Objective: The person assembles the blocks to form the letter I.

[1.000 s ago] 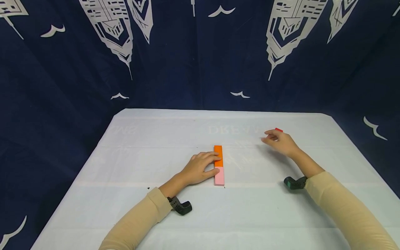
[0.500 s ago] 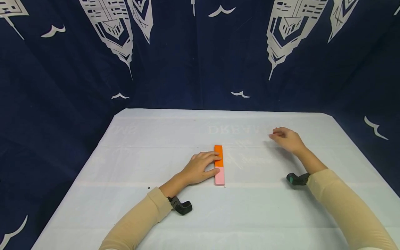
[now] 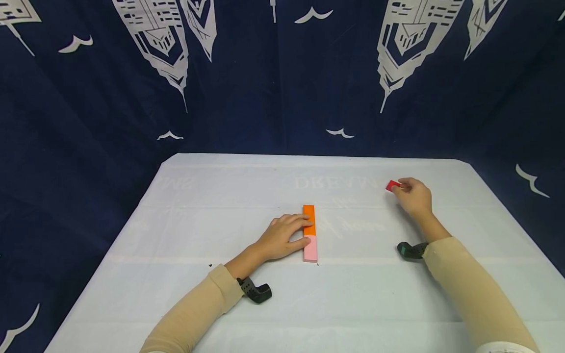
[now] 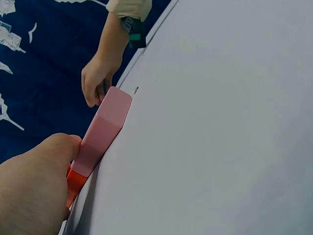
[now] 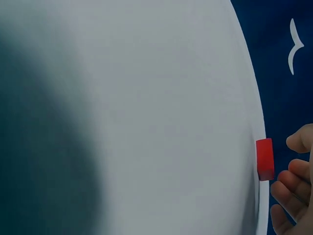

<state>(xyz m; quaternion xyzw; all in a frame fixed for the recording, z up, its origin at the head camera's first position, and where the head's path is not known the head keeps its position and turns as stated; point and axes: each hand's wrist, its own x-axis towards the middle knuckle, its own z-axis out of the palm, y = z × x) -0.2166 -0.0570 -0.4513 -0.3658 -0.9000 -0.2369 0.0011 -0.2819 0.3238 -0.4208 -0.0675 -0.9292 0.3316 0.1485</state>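
An orange block (image 3: 308,212) and a pink block (image 3: 310,251) lie end to end in one line on the white table. My left hand (image 3: 280,238) rests at their left side, fingers reaching over the orange block and the thumb touching the pink one. In the left wrist view, the thumb (image 4: 66,147) lies along the edge of the pink block (image 4: 105,129). Farther back on the right, my right hand (image 3: 414,196) is beside a small red block (image 3: 392,185), fingertips overlapping its right end. The right wrist view shows the thumb and loosely bent fingers apart from the red block (image 5: 265,159).
A white cloth with faint lettering covers the table (image 3: 353,299). Beyond its far edge hangs a dark blue curtain (image 3: 247,108) with white prints. Small dark specks lie near the left forearm and below the pink block. Each wrist carries a black camera (image 3: 258,293).
My right hand moved right over the red block and now sits at its right side, with the block showing left of the fingertips. My left hand and the other two blocks stayed put.
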